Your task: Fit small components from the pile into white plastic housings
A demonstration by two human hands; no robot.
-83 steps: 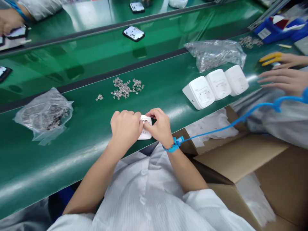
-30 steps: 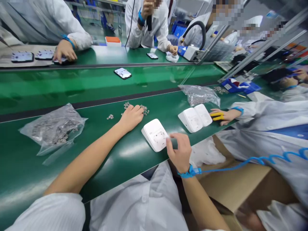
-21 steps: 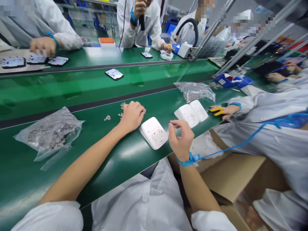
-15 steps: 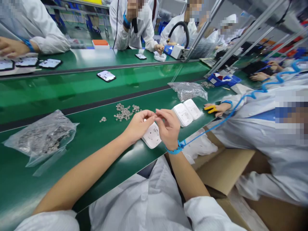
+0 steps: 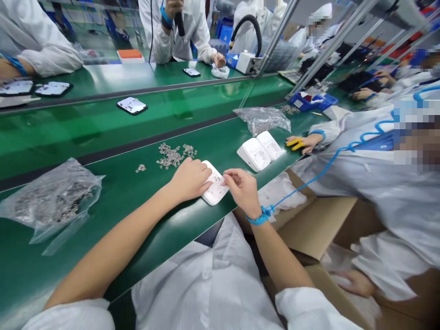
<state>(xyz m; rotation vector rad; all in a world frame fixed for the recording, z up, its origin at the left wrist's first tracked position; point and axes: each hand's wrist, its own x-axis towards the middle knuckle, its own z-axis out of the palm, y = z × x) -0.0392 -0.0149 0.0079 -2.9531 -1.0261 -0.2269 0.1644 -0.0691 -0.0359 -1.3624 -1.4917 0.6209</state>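
Working at the green desk (image 5: 165, 233), with the clear plastic bag (image 5: 51, 197) lying at left and two matching housings (image 5: 254, 153) at right. Holding the white housing (image 5: 215, 190) near the front edge, face up, clasping its left side with the left hand (image 5: 190, 179). Pressing the right hand's (image 5: 244, 188) thumb and forefinger together at its right side, contents too small to tell. Leaving small metal pieces (image 5: 170, 156) lying loose beyond.

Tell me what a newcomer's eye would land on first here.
Probably the white unit at the near edge of the green bench, with the left hand on it and the right hand's pinched fingertips at its other side. Next, likely the bright blue wristband on the right wrist, and the scatter of tiny clear parts beyond the left hand.
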